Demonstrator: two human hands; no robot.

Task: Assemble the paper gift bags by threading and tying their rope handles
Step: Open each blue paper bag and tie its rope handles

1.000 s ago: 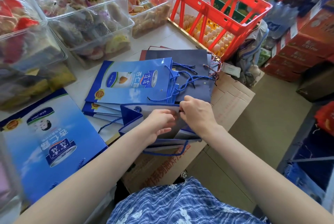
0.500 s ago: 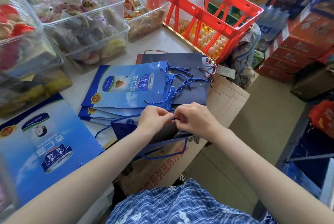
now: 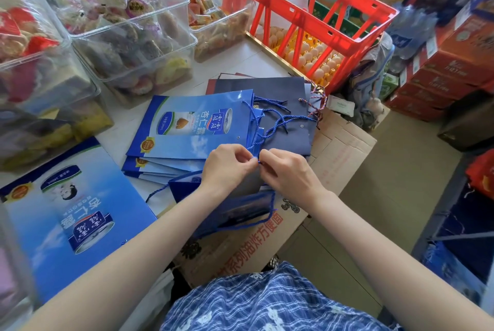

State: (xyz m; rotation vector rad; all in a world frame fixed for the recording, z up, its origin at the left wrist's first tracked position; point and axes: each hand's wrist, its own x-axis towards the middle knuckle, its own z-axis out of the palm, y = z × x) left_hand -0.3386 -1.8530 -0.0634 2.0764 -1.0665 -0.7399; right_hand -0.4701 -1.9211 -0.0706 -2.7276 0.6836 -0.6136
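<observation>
The left hand (image 3: 227, 167) and the right hand (image 3: 287, 173) meet close together over an open blue paper bag (image 3: 240, 207), which lies partly on the edge of the white table (image 3: 240, 63) and partly on a brown cardboard box (image 3: 339, 148). The fingers of both hands are curled, and each hand pinches a short piece of blue rope (image 3: 258, 161) between thumb and fingertips, just at the upper edge of the bag. Another length of the same kind of rope hangs in a loop under the bag, near the printed side of the box. Just behind the hands there is a stack of flat blue bags (image 3: 192, 124) with a picture of a can on them, and their blue rope handles (image 3: 270, 119) spread loosely over a dark navy bag (image 3: 283, 90) beside them. A bigger flat blue bag (image 3: 72, 213) lies at the left, near the left forearm. Farther back on the table stand clear plastic boxes (image 3: 128, 36) full of wrapped snacks, and a red crate (image 3: 307, 17) stands above trays of eggs (image 3: 318, 60). At the bottom, blue checked cloth (image 3: 267, 304) of the person's clothing is seen.
</observation>
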